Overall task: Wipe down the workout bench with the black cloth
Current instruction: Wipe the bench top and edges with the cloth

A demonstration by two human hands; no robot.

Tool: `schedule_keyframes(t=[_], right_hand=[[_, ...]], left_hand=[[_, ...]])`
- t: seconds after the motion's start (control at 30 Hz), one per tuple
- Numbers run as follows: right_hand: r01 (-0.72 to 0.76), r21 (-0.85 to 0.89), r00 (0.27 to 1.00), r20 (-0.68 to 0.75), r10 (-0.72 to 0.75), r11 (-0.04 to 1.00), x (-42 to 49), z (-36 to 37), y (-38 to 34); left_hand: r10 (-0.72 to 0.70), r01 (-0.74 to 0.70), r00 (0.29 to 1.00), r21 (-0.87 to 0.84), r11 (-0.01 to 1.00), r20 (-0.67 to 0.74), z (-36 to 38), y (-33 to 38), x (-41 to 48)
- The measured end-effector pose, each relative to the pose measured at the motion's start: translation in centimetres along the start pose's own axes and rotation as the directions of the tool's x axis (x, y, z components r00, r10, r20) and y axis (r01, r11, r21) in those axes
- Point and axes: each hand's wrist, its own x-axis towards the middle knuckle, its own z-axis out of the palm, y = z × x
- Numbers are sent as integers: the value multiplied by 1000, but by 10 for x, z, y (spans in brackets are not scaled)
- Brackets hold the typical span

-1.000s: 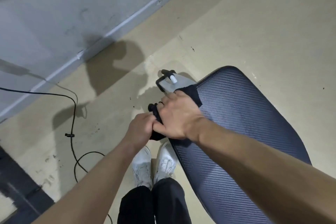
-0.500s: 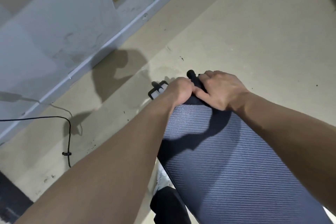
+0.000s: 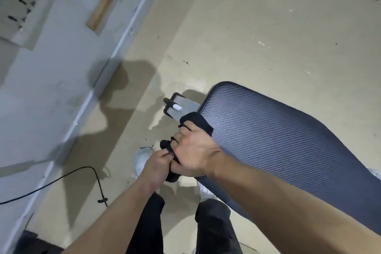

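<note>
The workout bench pad [image 3: 274, 142] is dark grey-blue with a ribbed weave and slants from the upper middle to the lower right. A black cloth [image 3: 196, 122] is draped over its near left edge. My right hand [image 3: 194, 151] presses down on the cloth at that edge, fingers wrapped around it. My left hand [image 3: 157, 166] pinches the cloth's lower end just beside the pad. Most of the cloth is hidden under my hands.
A grey metal bench foot with a black bar and white cap [image 3: 177, 107] sticks out past the pad's far end. A black cable [image 3: 99, 183] loops on the beige floor at left. A grey wall with skirting [image 3: 115, 47] runs along the left. My shoes and dark trousers stand below.
Both hands have slid with the cloth from the pad's far end back along its left edge toward me. The view has shifted, and more floor shows.
</note>
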Motion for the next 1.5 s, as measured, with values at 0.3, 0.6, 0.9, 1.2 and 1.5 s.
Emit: schedule_keyframes(t=[0.3, 0.6, 0.9, 1.2, 1.5], right_hand=[[-286, 55, 943, -163, 291, 957, -12, -22, 122], [-605, 425, 743, -4, 669, 674, -111, 18, 187], [-791, 461, 493, 90, 865, 403, -167, 66, 195], [-781, 576, 399, 164, 902, 241, -62, -9, 141], [-729, 583, 522, 136, 842, 358, -26, -33, 130]], left_hand=[[209, -213, 977, 291, 933, 44, 46, 122, 78], [213, -368, 930, 757, 540, 300, 121, 211, 117], [49, -567, 822, 805, 177, 568, 216, 227, 117], [18, -681, 732, 732, -24, 681, 121, 254, 123], [-18, -529, 842, 831, 173, 540, 74, 254, 128]])
